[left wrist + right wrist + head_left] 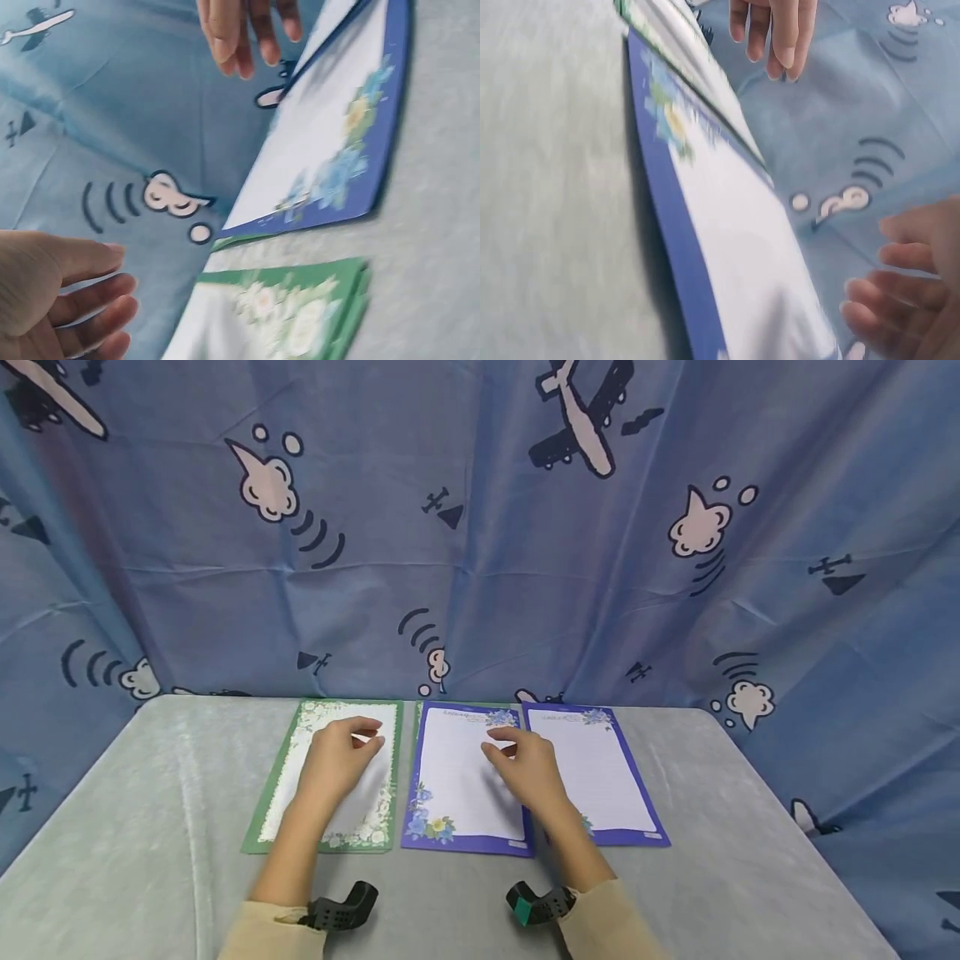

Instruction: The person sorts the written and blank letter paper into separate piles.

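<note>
My left hand [339,762] hovers over the green-bordered writing paper [360,818] with white flowers, its fingers loosely bent and nothing between them. Over the right part of the middle purple-bordered paper [457,777] is my right hand [531,770], also empty, with thumb and fingers apart. Blue and yellow flowers decorate that sheet's lower left corner. A strip of green shows behind its top edge. To its right lies another purple-bordered paper [600,768], partly covered by my right hand and forearm. In the left wrist view, the green paper [300,307] shows layered edges, like stacked sheets.
The three papers lie side by side near the far edge of a grey cloth-covered table [720,877]. A blue curtain [375,527] printed with planes hangs right behind the table. Black wrist straps [341,910] sit at both sleeves.
</note>
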Tool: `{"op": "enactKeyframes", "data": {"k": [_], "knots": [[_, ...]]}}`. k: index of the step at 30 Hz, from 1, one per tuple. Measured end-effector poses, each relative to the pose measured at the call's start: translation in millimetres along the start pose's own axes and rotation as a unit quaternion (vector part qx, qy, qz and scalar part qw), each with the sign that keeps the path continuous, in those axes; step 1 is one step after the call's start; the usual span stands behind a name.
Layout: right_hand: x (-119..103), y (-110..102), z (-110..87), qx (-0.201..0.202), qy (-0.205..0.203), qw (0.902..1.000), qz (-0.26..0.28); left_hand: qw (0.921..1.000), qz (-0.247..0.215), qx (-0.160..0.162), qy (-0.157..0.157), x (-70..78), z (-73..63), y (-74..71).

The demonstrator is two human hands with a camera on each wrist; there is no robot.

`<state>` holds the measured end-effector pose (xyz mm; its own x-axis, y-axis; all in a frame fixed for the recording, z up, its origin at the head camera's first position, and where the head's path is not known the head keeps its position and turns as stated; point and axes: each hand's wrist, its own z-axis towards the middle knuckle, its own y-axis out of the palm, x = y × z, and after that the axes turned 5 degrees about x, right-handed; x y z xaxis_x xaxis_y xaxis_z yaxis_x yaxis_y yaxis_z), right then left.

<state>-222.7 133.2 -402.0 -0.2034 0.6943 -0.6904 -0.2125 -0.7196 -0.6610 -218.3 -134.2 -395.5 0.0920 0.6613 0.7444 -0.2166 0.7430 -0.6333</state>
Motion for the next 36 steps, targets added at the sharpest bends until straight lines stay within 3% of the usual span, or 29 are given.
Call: {"op": "enactKeyframes", "data": {"k": [9, 18, 36], "knots": [[23, -7, -0.1, 0.01, 0.049, 0.9984, -0.026, 0.9993, -0.019, -0.03, -0.01, 1.2, -4.6, 37.2], [36, 2, -2.1, 0.026, 0.065, 0.995, -0.072, 0.9996, -0.005, -0.028, 0.001, 3.4, -8.8, 62.0], [42, 5, -4.8, 0.043, 0.072, 0.9933, -0.079, 0.9991, 0.035, -0.014, 0.022, -0.7, -12.5, 70.8]]}}
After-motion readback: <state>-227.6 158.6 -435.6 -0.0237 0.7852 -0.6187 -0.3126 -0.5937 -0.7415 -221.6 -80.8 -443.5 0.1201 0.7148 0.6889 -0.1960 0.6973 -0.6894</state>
